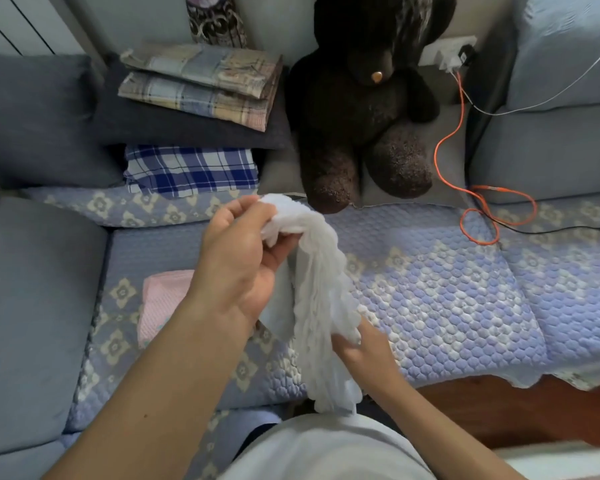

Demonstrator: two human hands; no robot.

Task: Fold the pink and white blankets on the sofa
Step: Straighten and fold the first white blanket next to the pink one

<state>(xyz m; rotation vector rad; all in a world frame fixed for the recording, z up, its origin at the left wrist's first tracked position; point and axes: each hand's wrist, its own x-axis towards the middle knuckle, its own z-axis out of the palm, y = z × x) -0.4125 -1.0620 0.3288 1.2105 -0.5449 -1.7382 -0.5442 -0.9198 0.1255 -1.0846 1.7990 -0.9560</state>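
A grey sofa [32, 306] fills most of the view, its seat covered by a quilted blue cover [430, 289] with a pale flower border; the sofa's left arm and right end run off the picture. At the back sits a large dark plush bear [357, 109], its head cut off by the top edge. Left of it, folded checked cloths [201, 81] lie on a dark cushion [187, 129], with a blue plaid cloth [191, 169] partly tucked beneath. An orange cable [482, 202] loops on the cover at right, running up to a wall socket that is hard to make out.

The white blanket [323, 306] hangs bunched in the air above the seat, stretched between both hands; its lower end merges with the person's white top, so its edge there is unclear. The left hand [243, 258] grips the upper end, fingers curled round the gathered cloth. The right hand [361, 344] pinches the lower part, its fingertips hidden in the folds. The pink blanket [160, 303] lies folded on the seat at left, largely hidden behind the left forearm.
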